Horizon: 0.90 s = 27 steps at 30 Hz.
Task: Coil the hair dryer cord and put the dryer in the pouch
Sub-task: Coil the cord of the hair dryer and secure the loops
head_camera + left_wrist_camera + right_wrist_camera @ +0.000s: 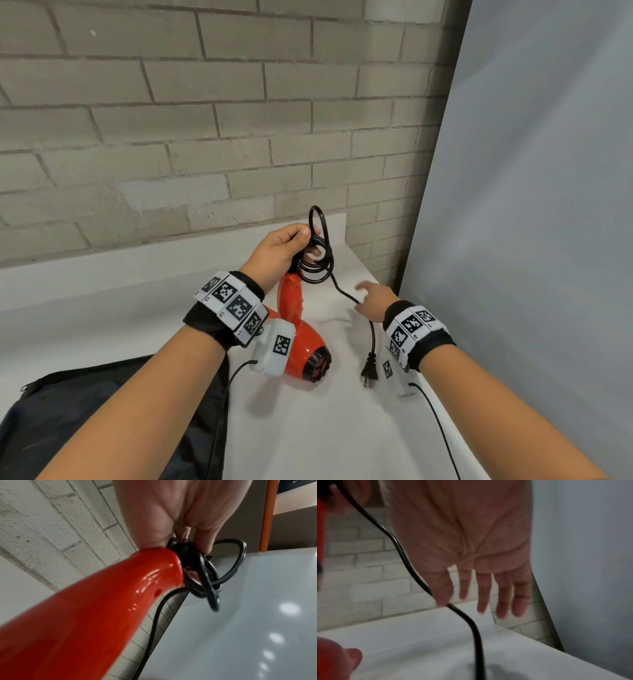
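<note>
A red hair dryer [301, 329] stands with its handle up and its body down near the white table [308, 428]. My left hand [308, 240] grips the top of the handle [102, 615] together with several black cord loops [317, 260], seen up close as a coil [205, 577]. From the coil the cord [476, 635] runs down to my right hand [363, 294], whose fingers [505, 595] are straight and spread. The cord lies against the index finger, and the thumb stays apart. The plug [370, 371] hangs below that hand. The black pouch [85, 411] lies at the lower left.
A brick wall [205, 120] rises behind the table, and a grey panel [531, 205] closes the right side. The table's right edge runs close beside my right hand. Thin black sensor wires [435, 421] trail from both wristbands.
</note>
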### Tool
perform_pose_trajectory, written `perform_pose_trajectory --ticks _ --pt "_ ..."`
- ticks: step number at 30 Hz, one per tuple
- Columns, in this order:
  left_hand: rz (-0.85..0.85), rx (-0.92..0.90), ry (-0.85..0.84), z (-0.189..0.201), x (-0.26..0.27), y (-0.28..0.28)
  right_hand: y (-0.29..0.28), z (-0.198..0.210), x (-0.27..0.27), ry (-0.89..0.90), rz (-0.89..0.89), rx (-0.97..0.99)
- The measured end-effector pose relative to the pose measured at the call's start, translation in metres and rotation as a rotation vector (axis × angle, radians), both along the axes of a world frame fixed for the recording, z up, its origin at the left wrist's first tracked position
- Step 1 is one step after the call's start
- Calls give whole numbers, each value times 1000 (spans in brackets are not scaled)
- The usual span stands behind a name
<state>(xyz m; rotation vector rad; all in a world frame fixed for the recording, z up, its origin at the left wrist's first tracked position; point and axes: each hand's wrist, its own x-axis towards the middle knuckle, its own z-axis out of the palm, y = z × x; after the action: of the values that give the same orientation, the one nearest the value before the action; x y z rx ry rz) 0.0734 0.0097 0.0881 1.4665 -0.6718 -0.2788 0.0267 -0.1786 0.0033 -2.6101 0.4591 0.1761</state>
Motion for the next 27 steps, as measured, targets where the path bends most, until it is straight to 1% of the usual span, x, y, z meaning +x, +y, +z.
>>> perform_pose_trajectory --ticks 2,3,4,6,9,11,14,16,18,19,20,23,25,27 --pt "-12 11 -3 0 -2 -2 15 15 -4 -301 111 310" --pt "-12 23 -19 0 -3 -2 24 25 -8 -425 189 426" --pt "-10 28 -43 1 -4 -2 31 33 -11 -481 243 479" --pt "-4 23 -97 1 -5 -2 42 40 -11 -523 309 530" --pt "-18 6 -117 0 -5 -1 47 38 -7 -591 264 615" --pt "-39 -2 -124 0 -6 -1 42 31 -4 -583 197 578" --pt "-46 11 -137 0 -5 2 23 8 0 -405 53 339" --pt "-35 45 -155 0 -3 2 11 -4 -1 -307 -41 267" --pt "-23 82 -193 0 -2 1 8 -5 -3 -277 -41 183" --pt "-17 92 -210 -1 -2 0 10 -1 -4 -296 13 163" --pt "-12 96 -221 -1 -1 -2 14 6 -6 -331 95 189" --pt "1 101 -230 -2 -1 -4 30 27 -12 -401 302 458" --pt "-1 91 -209 -1 -2 -3 36 35 -15 -444 323 561" --pt "-8 76 -170 -1 -4 -3 37 39 -14 -512 245 609"
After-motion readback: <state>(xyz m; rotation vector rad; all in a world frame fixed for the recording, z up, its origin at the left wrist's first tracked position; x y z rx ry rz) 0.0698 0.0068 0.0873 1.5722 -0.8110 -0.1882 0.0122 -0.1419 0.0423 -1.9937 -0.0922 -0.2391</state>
